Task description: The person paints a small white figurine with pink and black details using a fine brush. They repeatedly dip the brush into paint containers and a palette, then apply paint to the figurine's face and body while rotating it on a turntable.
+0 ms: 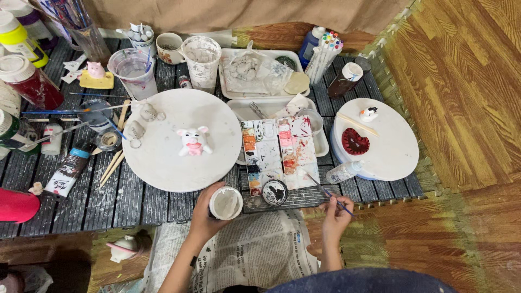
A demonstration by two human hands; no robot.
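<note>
My left hand [205, 215] grips a small round white jar [226, 203] at the near edge of the dark slatted table [135, 203]. My right hand [336, 212] holds a thin blue paintbrush [324, 191], its tip resting toward the paint-stained palette [278, 152]. A small black-rimmed lid or cup [274, 192] lies between the two hands. On the big white round board [182, 140] stands a little white and pink clay pig [194, 141], with small unpainted clay pieces [142, 120] at the board's left edge.
A second round board [392, 145] at right carries a red heart dish [355, 142], a tiny bird figure [369, 113] and a stick. Cups, paint bottles, brushes, markers and white trays crowd the table's back. Newspaper [255, 249] lies under my arms.
</note>
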